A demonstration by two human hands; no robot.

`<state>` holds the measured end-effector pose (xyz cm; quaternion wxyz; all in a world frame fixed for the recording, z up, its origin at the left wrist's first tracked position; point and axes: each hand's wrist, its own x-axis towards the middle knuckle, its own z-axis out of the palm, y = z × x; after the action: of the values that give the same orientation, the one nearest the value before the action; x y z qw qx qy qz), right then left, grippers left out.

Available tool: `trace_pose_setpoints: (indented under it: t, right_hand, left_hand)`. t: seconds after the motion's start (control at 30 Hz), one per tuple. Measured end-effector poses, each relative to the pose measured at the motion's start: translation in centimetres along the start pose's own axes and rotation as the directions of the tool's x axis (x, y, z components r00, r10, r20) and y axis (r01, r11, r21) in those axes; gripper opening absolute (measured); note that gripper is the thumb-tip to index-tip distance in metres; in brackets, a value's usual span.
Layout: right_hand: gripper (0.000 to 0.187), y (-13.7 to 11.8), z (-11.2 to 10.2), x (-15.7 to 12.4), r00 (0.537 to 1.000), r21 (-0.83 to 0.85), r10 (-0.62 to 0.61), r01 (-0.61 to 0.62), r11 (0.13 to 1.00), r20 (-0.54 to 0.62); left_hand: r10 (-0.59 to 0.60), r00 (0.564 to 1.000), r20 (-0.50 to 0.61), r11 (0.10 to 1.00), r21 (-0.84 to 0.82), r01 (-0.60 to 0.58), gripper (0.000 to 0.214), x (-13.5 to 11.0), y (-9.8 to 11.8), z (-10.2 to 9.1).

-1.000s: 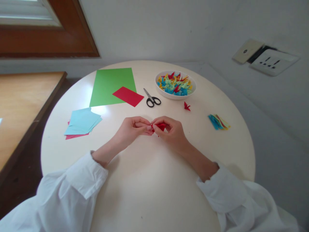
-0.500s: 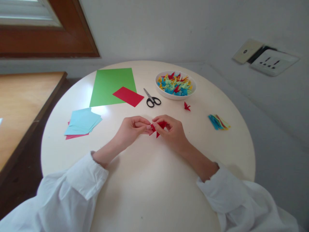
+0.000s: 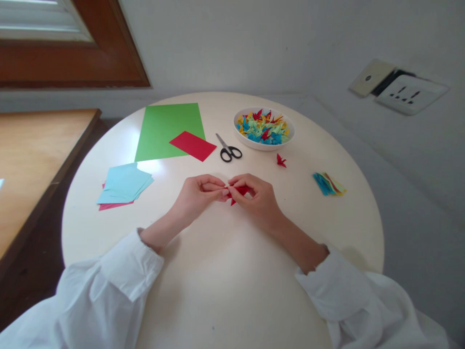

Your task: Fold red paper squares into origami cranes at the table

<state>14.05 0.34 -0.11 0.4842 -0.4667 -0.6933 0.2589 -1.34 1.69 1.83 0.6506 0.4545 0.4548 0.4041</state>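
Observation:
A small folded red paper piece (image 3: pixel 240 191) is pinched between both my hands near the middle of the round white table (image 3: pixel 225 271). My left hand (image 3: pixel 198 194) closes its fingertips on the paper's left end. My right hand (image 3: pixel 256 196) wraps thumb and fingers round its right part, hiding much of it. Both hands hover just above the tabletop, fingertips touching each other.
Beyond the hands lie black scissors (image 3: pixel 228 149), a red sheet (image 3: pixel 192 145) on a green sheet (image 3: pixel 169 130), and a white bowl (image 3: pixel 264 128) of several folded paper pieces. A small red folded figure (image 3: pixel 281 160) sits near it. Light blue squares (image 3: pixel 124 182) lie left, coloured squares (image 3: pixel 329 184) right.
The fingers have shifted slightly on the red paper, whose lower point now shows below the fingertips. Hands remain in the same spot.

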Motion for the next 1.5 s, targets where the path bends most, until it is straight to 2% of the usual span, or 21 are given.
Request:
trace_pose_setpoints:
  t: [0.13,0.27,0.4,0.67,0.9,1.0,1.1,1.2,1.3,1.4,1.5]
  right_hand:
    - [0.011,0.1,0.1,0.0,0.999,-0.010,-0.042,0.042,0.999,-0.001]
    - [0.008,0.4,0.0,0.2,0.987,-0.092,-0.145,0.139,0.986,-0.064]
    - [0.008,0.5,-0.3,0.4,0.979,-0.141,-0.171,0.155,0.978,-0.110]
    - [0.009,0.4,-0.1,0.3,0.979,-0.093,-0.197,0.192,0.977,-0.044]
    - [0.009,0.4,-0.3,0.2,0.981,-0.097,-0.189,0.185,0.978,-0.039]
    - [0.011,0.5,-0.4,0.0,0.982,-0.103,-0.182,0.177,0.979,-0.045]
    - [0.014,0.6,-0.4,0.0,0.980,-0.102,-0.196,0.192,0.976,-0.033]
    - [0.016,0.7,-0.5,0.0,0.973,-0.085,-0.232,0.230,0.969,-0.016]
    - [0.017,0.8,-0.4,0.0,0.965,-0.072,-0.264,0.263,0.962,-0.004]
    - [0.015,0.7,-0.4,0.0,0.966,-0.062,-0.259,0.257,0.964,-0.013]
    - [0.011,0.5,-0.4,-0.1,0.978,-0.043,-0.204,0.202,0.978,-0.034]
  left_hand:
    - [0.033,0.999,-0.019,0.999,0.038,-0.032,0.026,0.0,0.0,0.0]
    - [0.101,0.994,-0.041,0.992,0.084,-0.097,0.023,0.0,-0.1,-0.1]
    - [0.187,0.977,-0.101,0.972,0.161,-0.170,0.023,0.1,-0.2,-0.3]
    - [0.323,0.945,-0.056,0.917,0.265,-0.298,0.022,0.5,-1.0,-0.6]
    - [0.420,0.908,-0.004,0.811,0.451,-0.373,0.014,0.3,-1.2,-0.9]
    - [0.529,0.848,0.025,0.673,0.598,-0.436,0.013,0.3,-1.1,-1.2]
    - [0.606,0.788,0.110,0.573,0.626,-0.529,0.020,0.4,-1.1,-1.4]
    - [0.570,0.797,0.198,0.622,0.531,-0.576,0.023,0.5,-1.3,-1.5]
    - [0.508,0.824,0.250,0.683,0.466,-0.562,0.018,0.5,-1.4,-1.5]
    - [0.504,0.833,0.229,0.691,0.472,-0.548,0.012,0.4,-1.5,-1.4]
    - [0.544,0.816,0.194,0.661,0.500,-0.560,0.008,0.3,-1.4,-1.2]
